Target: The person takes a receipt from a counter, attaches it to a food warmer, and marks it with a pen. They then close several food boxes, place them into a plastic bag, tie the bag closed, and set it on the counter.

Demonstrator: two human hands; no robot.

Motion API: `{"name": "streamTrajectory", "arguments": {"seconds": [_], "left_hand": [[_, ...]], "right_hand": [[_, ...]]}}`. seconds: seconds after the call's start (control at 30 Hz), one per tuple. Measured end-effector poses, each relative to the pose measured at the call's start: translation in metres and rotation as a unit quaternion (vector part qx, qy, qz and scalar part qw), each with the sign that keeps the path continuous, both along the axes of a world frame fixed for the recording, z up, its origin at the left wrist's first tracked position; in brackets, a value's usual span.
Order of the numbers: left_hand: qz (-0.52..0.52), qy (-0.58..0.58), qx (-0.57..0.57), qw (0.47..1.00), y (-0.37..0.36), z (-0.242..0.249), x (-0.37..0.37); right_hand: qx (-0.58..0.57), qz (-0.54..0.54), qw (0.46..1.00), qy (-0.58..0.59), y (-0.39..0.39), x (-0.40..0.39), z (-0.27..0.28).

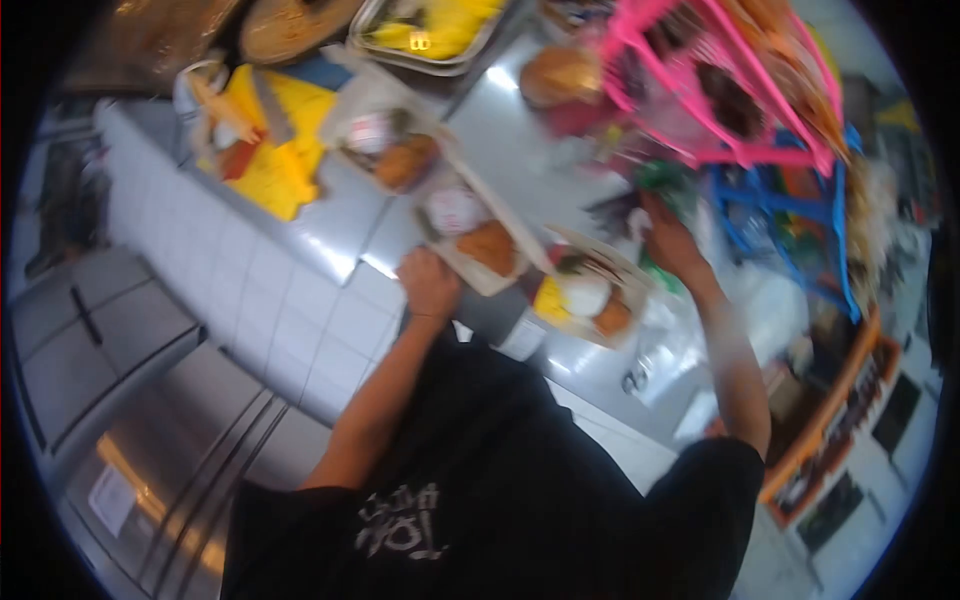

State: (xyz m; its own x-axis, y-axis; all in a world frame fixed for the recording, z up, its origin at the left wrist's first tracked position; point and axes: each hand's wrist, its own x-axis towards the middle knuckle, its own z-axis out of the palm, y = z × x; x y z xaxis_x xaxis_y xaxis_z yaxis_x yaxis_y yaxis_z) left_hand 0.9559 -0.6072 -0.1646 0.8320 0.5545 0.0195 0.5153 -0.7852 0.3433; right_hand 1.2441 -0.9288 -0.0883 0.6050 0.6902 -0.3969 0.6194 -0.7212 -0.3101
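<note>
My left hand (430,283) is curled into a fist at the counter's near edge, with nothing seen in it. Beside it stands an open takeaway box (482,272) with a white round packet (456,210) and a piece of fried food (488,247). My right hand (668,235) is stretched out among dark and green plastic bags (665,185); motion blur hides its fingers and whatever they touch. Nearest that forearm is another open box (605,338) holding a white round item (585,296), something yellow and fried food. A third open box (380,150) sits farther left.
Pink (715,155) and blue (735,215) plastic baskets stand at the right. A metal tray (465,66) with yellow food lies at the back. On a yellow sheet (300,110) rests a knife (270,105). Clear plastic bags (665,340) lie by my right arm.
</note>
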Motion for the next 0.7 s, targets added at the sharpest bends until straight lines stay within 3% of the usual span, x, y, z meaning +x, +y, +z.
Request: {"name": "streamTrajectory", "arguments": {"seconds": [0.27, 0.5, 0.7], "left_hand": [[-0.01, -0.007, 0.039, 0.999, -0.001, 0.005, 0.002], [-0.009, -0.01, 0.035, 0.999, -0.001, 0.005, 0.002], [-0.025, -0.005, 0.036, 0.999, 0.0, 0.005, 0.004]], "right_hand": [[-0.136, -0.012, 0.991, -0.003, 0.021, 0.005, 0.002], [-0.131, -0.016, 0.991, 0.035, 0.004, 0.006, 0.001], [-0.129, -0.048, 0.99, -0.014, 0.015, -0.005, 0.013]]}}
